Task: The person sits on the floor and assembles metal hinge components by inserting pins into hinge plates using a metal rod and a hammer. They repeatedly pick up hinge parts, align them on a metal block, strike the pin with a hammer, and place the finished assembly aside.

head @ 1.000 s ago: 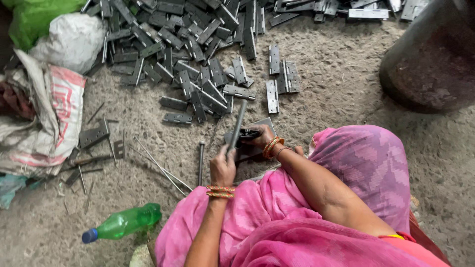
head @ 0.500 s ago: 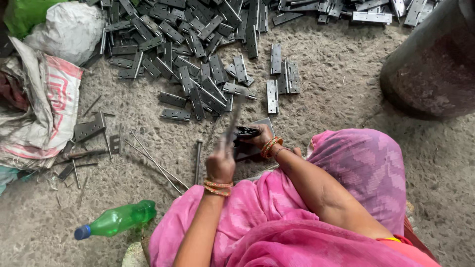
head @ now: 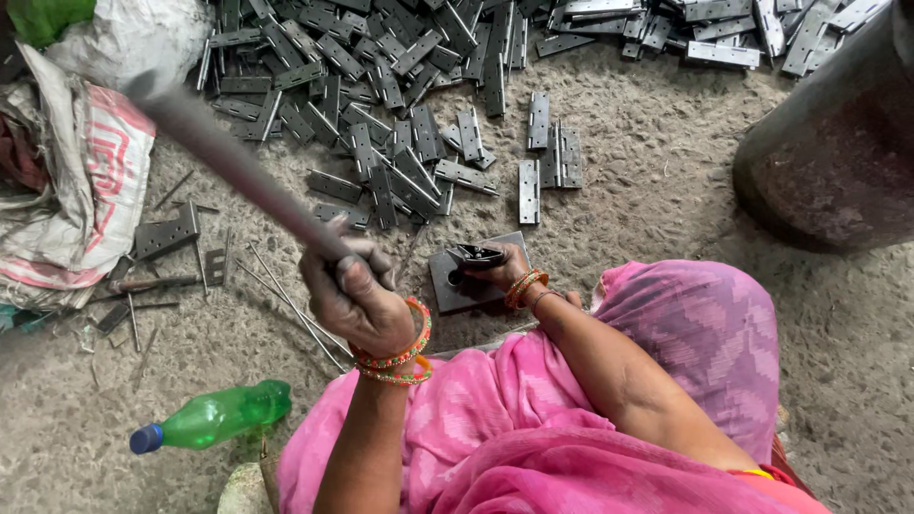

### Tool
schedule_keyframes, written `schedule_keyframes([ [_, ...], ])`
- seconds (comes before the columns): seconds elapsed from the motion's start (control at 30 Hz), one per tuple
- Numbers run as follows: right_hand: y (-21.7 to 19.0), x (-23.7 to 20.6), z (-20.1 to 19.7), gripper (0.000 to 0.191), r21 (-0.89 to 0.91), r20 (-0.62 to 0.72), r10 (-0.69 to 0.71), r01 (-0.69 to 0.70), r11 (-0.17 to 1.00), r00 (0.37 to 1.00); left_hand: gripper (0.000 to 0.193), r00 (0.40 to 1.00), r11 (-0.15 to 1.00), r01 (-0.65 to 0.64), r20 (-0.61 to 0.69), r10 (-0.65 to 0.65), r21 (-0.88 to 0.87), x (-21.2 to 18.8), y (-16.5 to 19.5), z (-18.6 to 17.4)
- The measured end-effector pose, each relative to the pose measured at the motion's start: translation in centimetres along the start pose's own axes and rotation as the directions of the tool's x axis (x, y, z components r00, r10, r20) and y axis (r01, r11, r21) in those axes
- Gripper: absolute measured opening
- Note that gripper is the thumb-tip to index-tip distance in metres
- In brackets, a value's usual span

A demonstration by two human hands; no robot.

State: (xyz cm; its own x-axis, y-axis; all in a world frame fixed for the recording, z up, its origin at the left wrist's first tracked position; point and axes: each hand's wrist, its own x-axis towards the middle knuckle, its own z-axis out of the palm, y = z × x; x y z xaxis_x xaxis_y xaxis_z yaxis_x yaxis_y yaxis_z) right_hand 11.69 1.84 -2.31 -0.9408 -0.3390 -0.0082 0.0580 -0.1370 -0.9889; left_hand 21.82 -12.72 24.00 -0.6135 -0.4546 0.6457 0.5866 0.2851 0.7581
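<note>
My left hand (head: 357, 297) is shut on the handle of a long grey metal striking tool (head: 238, 171), which is lifted high and points up and left, blurred at its far end. My right hand (head: 502, 273) pinches a small dark metal hinge piece (head: 473, 255) and rests it on a flat grey metal block (head: 449, 288) on the sandy ground. Both wrists wear orange bangles. Pink cloth (head: 571, 419) covers my lap and knee below both arms.
A big heap of grey metal hinges (head: 381, 95) spreads across the ground ahead. Thin metal rods (head: 295, 306) lie left of the block. Also here: a green plastic bottle (head: 214, 417), worn sacks (head: 67, 190) on the left, a dark drum (head: 838, 152) on the right.
My left hand has swung the tool up from the block toward the camera. My right hand stays on the hinge piece on the block.
</note>
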Motion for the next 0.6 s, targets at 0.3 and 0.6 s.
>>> schedule_keyframes([
  [0.3,-2.2,-0.7,0.1,0.038,0.088,-0.013,-0.026,0.027,0.996,1.000,0.037,0.639,0.470,0.222,0.236,-0.732,0.854,-9.9,-11.6,-3.8],
  [0.6,-3.5,-0.6,1.0,0.024,0.103,-0.126,0.272,-0.260,0.960,0.954,0.042,0.602,0.285,0.403,-0.018,-0.798,0.870,-10.5,-19.5,-10.6],
])
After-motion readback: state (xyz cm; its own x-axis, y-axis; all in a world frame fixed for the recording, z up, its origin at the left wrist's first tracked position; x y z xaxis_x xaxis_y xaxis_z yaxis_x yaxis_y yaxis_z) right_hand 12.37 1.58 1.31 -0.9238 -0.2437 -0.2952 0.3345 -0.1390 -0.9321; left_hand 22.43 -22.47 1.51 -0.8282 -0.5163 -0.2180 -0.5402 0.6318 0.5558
